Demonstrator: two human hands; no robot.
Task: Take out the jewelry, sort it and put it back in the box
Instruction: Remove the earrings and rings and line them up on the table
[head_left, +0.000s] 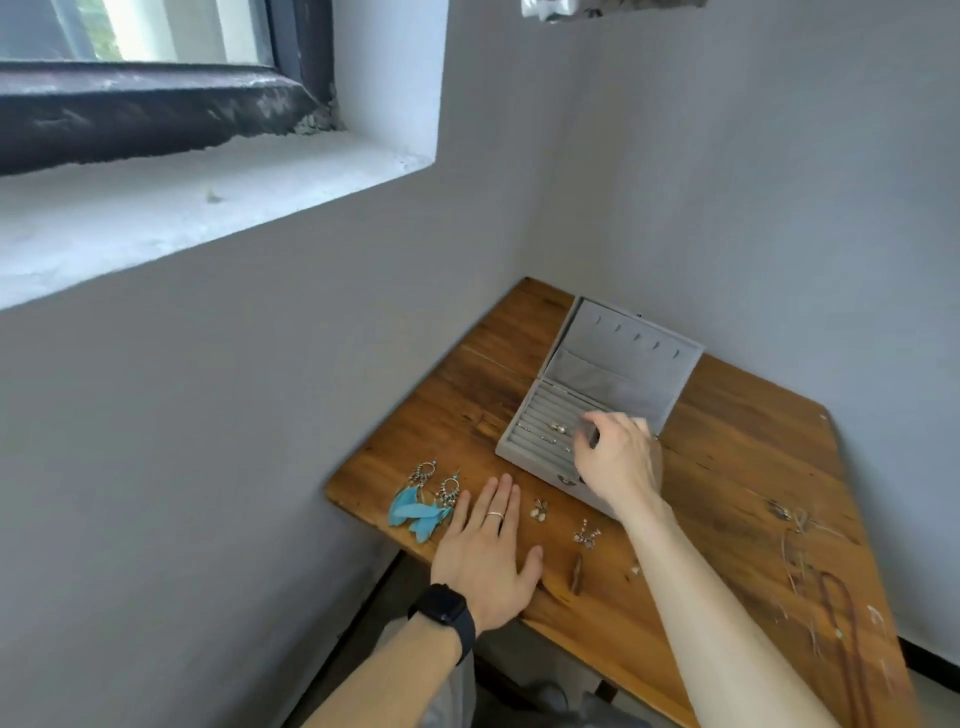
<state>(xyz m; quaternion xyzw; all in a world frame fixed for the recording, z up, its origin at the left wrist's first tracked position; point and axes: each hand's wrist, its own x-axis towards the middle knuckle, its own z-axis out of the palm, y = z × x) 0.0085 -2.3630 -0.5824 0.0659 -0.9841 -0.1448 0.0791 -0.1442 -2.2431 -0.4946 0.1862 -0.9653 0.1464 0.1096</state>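
**A:** Your right grip (615, 460) hangs over the near end of the jewelry box (543, 408). Thumb and fingers are curled round a small dark piece (588, 434); I can't tell what it is.

**B:** And the other one?

**A:** Your left grip (485, 553) lies flat on the counter (727, 447) near the front edge. The fingers are straight and hold nothing, just beside the blue feather earrings (421, 504) at the left edge.

**B:** So how far along am I?

**A:** Partway through the emptying, I'd say. The lid (618, 358) stands open and its hooks look bare. Two small earring pairs (538, 509) (587, 535) sit apart from each other in front of the box. The necklaces (841, 613) lie toward the right edge, so your groups seem to be forming.

**B:** What's left?

**A:** A few small pieces (558, 427) are in the ring rows and need lifting out. After that comes the rest of the sorting, then all of the putting back.
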